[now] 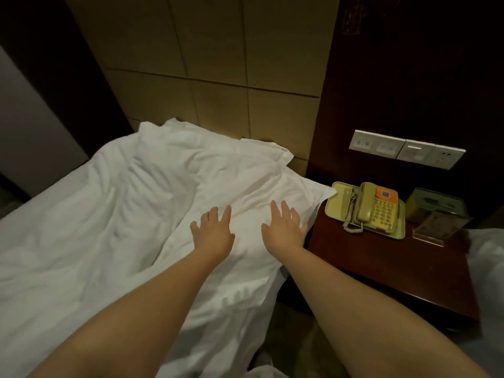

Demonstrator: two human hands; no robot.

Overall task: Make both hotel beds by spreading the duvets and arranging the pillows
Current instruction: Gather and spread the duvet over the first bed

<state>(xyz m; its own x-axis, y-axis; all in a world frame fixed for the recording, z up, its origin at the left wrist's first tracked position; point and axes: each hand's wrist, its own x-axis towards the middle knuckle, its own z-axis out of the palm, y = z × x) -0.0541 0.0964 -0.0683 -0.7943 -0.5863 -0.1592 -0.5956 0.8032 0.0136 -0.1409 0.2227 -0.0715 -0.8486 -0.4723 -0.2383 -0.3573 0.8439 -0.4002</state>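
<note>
Both hands lie palm-down with fingers spread and gripping nothing, left hand [214, 231] and right hand [283, 227] side by side on a white pillow [253, 192]. Left of them the crumpled duvet [81, 227] covers the bed. Right of the right hand stands a nightstand [381, 255] with a telephone [376, 208]. Beyond the fingertips a second pillow [261, 150] rests against the padded headboard [218, 64].

Of the second bed [488, 257] only a white corner shows — the right edge cuts it off. The near bed [68, 268] runs past the left and lower edges. The print on the card stand [439, 223] is blurred, and the telephone [373, 208] keys are too small to read. The palms of the left hand [214, 231] and the right hand [285, 227] face down, unseen.
</note>
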